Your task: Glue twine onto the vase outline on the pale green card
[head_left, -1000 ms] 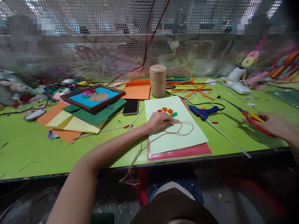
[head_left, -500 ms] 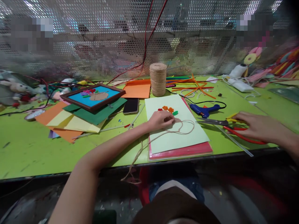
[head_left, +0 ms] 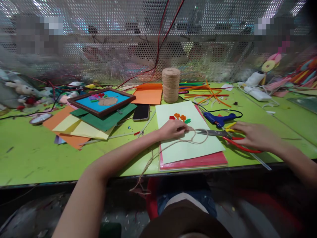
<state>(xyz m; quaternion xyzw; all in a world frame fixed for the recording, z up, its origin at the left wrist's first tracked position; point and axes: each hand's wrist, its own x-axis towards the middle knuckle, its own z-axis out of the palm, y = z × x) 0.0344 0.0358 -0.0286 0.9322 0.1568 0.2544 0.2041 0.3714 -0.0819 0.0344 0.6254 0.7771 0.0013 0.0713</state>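
My right hand (head_left: 252, 135) grips scissors (head_left: 215, 132) with one red and one yellow handle. Their blade tips reach over the pale green paper (head_left: 193, 153) to a loop of jute twine (head_left: 206, 141). My left hand (head_left: 174, 129) rests on that paper with its fingers pinched at the twine, beside a small brown piece (head_left: 190, 128) they partly cover. Just above the fingers are orange flowers (head_left: 183, 118), a red flower (head_left: 172, 117) and a green leaf (head_left: 188, 121). From the left hand the twine trails down over the table edge.
A jute twine spool (head_left: 171, 86) stands behind the paper. To the right lies a blue glue gun (head_left: 219, 118) with its cord. On the left, a framed picture (head_left: 101, 100) tops coloured sheets (head_left: 81, 127), near a phone (head_left: 141, 112). Orange pipe cleaners (head_left: 210, 95) lie further back.
My right hand has moved left with the scissors, bringing the blades over the paper to the twine loop. My left hand stays at the twine. The view has shifted slightly.
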